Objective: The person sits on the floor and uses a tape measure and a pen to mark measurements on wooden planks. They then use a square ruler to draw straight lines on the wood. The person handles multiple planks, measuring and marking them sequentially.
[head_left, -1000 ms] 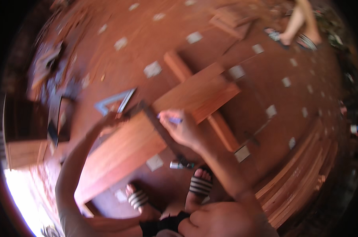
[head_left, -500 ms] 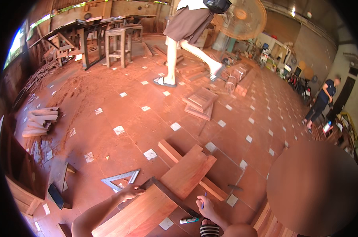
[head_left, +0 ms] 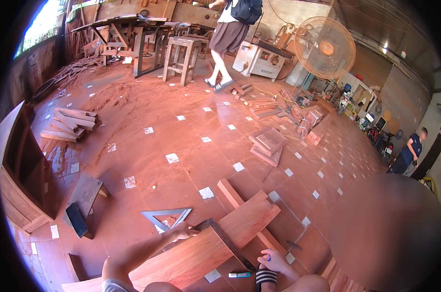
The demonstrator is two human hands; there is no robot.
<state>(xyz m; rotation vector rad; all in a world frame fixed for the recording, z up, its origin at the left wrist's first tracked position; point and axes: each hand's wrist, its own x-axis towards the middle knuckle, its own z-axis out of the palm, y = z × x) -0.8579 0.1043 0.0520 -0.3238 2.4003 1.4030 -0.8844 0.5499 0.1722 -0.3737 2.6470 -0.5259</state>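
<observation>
A long reddish wooden board (head_left: 181,265) lies before me, its far end resting across a narrower wooden beam (head_left: 231,193). Across the board lies a dark, angled strip like a carpenter's square (head_left: 230,243). At the board's left edge, my left hand (head_left: 185,230) is closed on the dark square, fingers partly hidden. My right hand (head_left: 275,261), right of the board, pinches a blue pen (head_left: 269,258). A metal triangle square (head_left: 182,212) lies on the floor beyond my left hand. By my sandalled foot (head_left: 266,276) lies a white and teal marker-like tube (head_left: 239,275).
A small wooden stand (head_left: 86,194) with a phone (head_left: 76,220) and a wooden cabinet (head_left: 23,194) are at left. Wood stacks (head_left: 269,146) lie ahead. A large fan (head_left: 325,47), a stool (head_left: 181,61) and a walking person (head_left: 227,39) are farther off. Another person (head_left: 410,153) stands right.
The view has tilted up and shifted left. The walking person has moved farther away toward the back. Both my hands keep nearly the same places by the board.
</observation>
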